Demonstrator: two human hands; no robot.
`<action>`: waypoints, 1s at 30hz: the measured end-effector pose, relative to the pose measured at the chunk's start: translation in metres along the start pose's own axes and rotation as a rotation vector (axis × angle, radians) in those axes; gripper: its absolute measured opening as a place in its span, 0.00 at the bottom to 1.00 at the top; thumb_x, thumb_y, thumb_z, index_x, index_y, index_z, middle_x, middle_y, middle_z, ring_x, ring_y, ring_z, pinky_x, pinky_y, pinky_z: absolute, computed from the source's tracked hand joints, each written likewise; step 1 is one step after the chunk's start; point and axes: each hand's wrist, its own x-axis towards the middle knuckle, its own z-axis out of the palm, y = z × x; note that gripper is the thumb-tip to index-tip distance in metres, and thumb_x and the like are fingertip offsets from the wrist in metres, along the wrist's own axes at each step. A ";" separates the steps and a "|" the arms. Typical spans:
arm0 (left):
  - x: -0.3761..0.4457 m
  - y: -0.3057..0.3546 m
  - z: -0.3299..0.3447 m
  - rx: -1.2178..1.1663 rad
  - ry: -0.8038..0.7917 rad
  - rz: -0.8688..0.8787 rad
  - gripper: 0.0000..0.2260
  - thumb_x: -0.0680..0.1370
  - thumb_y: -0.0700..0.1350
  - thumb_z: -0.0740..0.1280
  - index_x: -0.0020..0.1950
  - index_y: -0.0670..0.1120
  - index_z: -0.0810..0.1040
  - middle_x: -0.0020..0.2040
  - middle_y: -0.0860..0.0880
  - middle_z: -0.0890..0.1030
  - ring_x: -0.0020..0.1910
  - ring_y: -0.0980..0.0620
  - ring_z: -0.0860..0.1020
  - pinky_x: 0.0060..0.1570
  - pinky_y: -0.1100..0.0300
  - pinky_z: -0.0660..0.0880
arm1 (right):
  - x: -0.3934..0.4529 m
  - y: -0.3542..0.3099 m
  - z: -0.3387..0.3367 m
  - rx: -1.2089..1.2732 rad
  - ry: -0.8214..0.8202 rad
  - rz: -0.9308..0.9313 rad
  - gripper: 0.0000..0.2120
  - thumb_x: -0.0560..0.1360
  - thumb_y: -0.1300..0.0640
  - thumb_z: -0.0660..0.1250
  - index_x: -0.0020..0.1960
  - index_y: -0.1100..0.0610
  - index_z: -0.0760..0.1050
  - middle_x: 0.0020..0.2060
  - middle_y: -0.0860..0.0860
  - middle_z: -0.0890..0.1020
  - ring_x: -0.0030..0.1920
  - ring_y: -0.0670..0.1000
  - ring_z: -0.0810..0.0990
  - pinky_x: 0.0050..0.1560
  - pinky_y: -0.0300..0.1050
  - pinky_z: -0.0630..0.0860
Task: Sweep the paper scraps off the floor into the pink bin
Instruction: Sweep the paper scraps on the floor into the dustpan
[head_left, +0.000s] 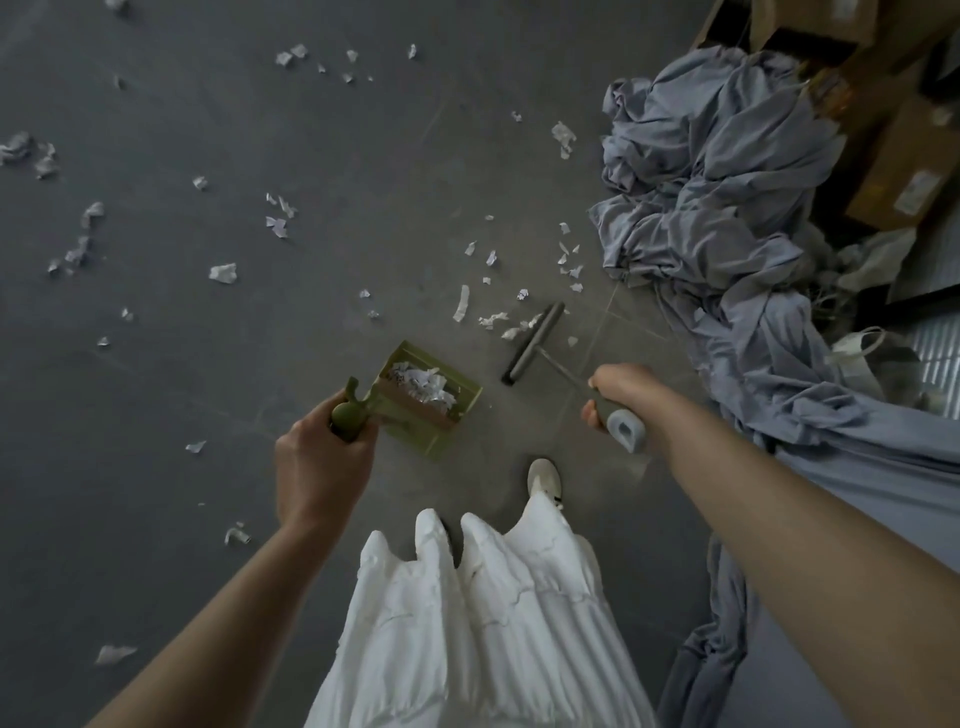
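A white pleated skirt (483, 623) and one pale shoe (545, 478) are seen closest to the lens, at the bottom edge of the grey floor (156, 415). Above them two forearms are stretched out. The left hand (322, 462) is wrapped around the green handle of one dustpan (426, 405), whose tray already holds a small heap of white scraps. The right hand (618, 395) is clenched round the grey grip of one broom (535, 343), fingers curled tight on it.

The broom head is laid with its long axis running from near-left to far-right, just beside the dustpan's right side and apart from it. A cluster of paper scraps (498, 319) is gathered against the head's left face, so it lies ahead and left of the right hand, beyond the dustpan's far corner. It is judged that the head must be drawn leftward and toward the pan's mouth.

Several dozen further scraps are scattered across the floor toward its far and left edges; an exact count cannot be given. One heap of blue-grey cloth (727, 208) is piled along the right edge. No pink bin is in view.
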 end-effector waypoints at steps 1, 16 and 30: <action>0.001 0.004 0.003 0.004 0.003 -0.003 0.05 0.73 0.44 0.70 0.47 0.48 0.83 0.29 0.49 0.77 0.33 0.47 0.75 0.35 0.59 0.67 | 0.000 -0.011 -0.004 -0.013 -0.005 -0.015 0.05 0.79 0.67 0.54 0.44 0.61 0.65 0.36 0.56 0.69 0.25 0.51 0.68 0.18 0.34 0.67; 0.012 0.136 0.110 0.052 0.189 -0.234 0.10 0.74 0.45 0.70 0.54 0.47 0.83 0.40 0.40 0.82 0.42 0.40 0.79 0.40 0.56 0.67 | 0.100 -0.183 -0.147 -0.813 0.207 -0.313 0.09 0.76 0.61 0.62 0.38 0.62 0.69 0.31 0.57 0.77 0.33 0.56 0.79 0.38 0.46 0.76; 0.005 0.152 0.141 -0.007 0.286 -0.359 0.11 0.72 0.46 0.72 0.55 0.48 0.83 0.40 0.41 0.83 0.43 0.40 0.80 0.41 0.53 0.72 | 0.142 -0.240 -0.121 -1.224 0.162 -0.505 0.16 0.76 0.57 0.65 0.59 0.66 0.75 0.55 0.62 0.79 0.54 0.61 0.79 0.45 0.45 0.74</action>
